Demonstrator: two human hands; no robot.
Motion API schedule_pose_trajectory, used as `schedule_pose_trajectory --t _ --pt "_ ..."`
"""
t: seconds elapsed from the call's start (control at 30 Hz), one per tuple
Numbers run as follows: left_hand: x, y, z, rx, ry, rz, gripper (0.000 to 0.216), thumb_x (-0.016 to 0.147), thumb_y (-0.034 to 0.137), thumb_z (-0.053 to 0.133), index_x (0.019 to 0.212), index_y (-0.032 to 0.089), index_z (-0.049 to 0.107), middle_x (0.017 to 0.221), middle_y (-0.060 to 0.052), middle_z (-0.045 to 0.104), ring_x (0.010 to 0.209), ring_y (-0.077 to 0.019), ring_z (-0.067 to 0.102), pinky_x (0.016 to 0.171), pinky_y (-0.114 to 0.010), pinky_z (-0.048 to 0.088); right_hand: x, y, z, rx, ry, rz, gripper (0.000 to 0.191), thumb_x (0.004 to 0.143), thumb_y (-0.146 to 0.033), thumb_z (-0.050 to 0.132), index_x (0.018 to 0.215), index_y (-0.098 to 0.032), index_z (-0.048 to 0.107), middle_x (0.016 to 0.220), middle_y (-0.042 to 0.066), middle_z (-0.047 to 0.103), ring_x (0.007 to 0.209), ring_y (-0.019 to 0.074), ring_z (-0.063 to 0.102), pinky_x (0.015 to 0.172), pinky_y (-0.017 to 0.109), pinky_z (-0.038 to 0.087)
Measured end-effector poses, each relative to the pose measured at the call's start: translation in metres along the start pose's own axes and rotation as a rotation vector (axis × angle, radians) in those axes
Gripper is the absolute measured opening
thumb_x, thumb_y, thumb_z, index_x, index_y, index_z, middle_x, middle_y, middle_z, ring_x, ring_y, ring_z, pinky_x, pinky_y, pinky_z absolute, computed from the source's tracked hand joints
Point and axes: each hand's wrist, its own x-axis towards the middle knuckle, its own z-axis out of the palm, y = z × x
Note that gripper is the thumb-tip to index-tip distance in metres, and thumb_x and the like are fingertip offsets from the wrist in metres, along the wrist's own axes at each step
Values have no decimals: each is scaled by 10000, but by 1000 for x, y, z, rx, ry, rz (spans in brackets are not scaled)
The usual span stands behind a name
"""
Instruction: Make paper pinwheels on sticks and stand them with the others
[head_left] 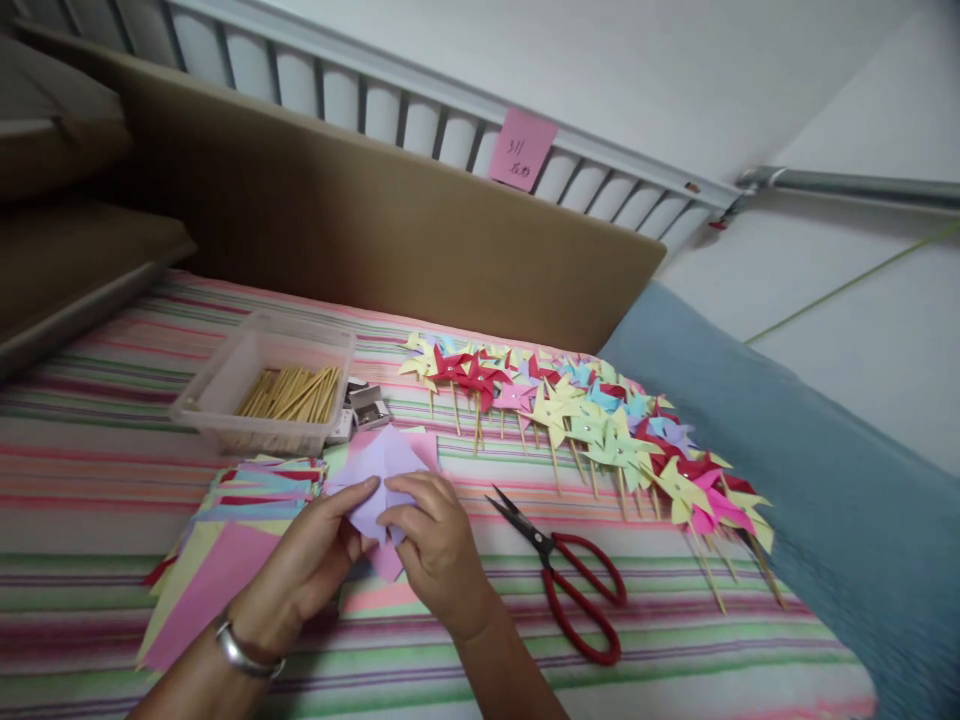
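Both hands meet over a pale purple paper square point(379, 465) lying on the striped cloth. My left hand point(304, 565), with a metal bracelet on the wrist, pinches the sheet's near left edge. My right hand point(435, 545) presses closed fingers on the sheet's near right part, folding it. A stack of coloured paper sheets point(225, 540) lies under and left of the hands. Red-handled scissors point(570, 580) lie just right of my right hand.
A clear plastic box point(217, 395) holding wooden sticks stands behind the paper stack, with a small stapler-like metal item point(367, 405) beside it. Many finished paper pinwheels point(592, 425) spread to the right. A cardboard panel point(390, 220) and a blue cloth point(825, 480) border the surface.
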Motion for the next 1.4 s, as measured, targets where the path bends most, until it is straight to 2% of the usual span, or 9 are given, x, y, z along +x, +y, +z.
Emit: schedule_pose_trajectory --t 0.1,0.2,0.33,0.47,0.63,0.77,1.0,1.17,1.4 --pt "2 -1 -6 32 58 13 90 718 145 686 790 129 636 614 7 625 499 -102 547 448 -210 448 0 -2 6 -4 -38 13 248 738 -41 513 873 -209 635 1105 69 605 1083 209 502 971 408 383" --pt "2 -1 -8 59 45 39 159 710 159 690 856 122 639 669 -22 653 536 -122 574 498 -237 473 1 -6 9 -14 -16 51 151 780 -118 568 881 -212 630 1100 72 605 1088 213 504 984 412 373" --pt "4 -1 -10 71 65 88 189 669 166 720 837 121 645 687 -34 663 565 -138 587 516 -246 475 1 -12 11 0 9 111 107 814 -156 568 864 -207 648 1060 74 614 1070 209 518 969 389 376" --pt "6 -3 -9 99 71 140 174 642 178 742 775 117 649 674 -36 669 582 -142 586 536 -247 477 1 -15 13 84 35 274 103 804 -157 578 823 -197 671 995 74 627 998 203 558 895 343 420" --pt "4 -7 -5 212 72 164 164 643 223 742 728 114 654 636 -33 660 574 -145 575 537 -250 468 1 -11 14 263 65 506 127 728 -80 622 784 -179 680 874 48 638 894 179 596 821 280 453" --pt "2 -9 -2 305 69 178 190 646 265 736 734 111 667 654 -38 660 575 -152 568 538 -263 461 1 -6 12 336 65 620 117 686 -67 657 740 -170 669 809 29 636 822 174 598 781 272 452" --pt "7 -11 -9 437 51 218 210 652 331 727 669 132 662 610 -24 635 544 -154 550 526 -256 428 2 -8 6 322 17 627 77 730 -107 641 701 -174 665 753 16 624 783 166 584 758 268 431" --pt "6 -13 -10 561 89 319 216 651 341 734 758 161 682 656 -12 652 589 -154 566 549 -237 417 0 -9 7 253 45 603 57 718 -140 653 685 -186 658 720 4 601 750 159 564 707 258 419" --pt "-1 -14 0 400 47 188 194 672 324 717 690 141 653 645 -26 646 570 -157 567 571 -267 437 -2 -1 15 482 121 792 73 698 -182 613 635 -177 577 624 -32 539 591 120 509 591 230 413"
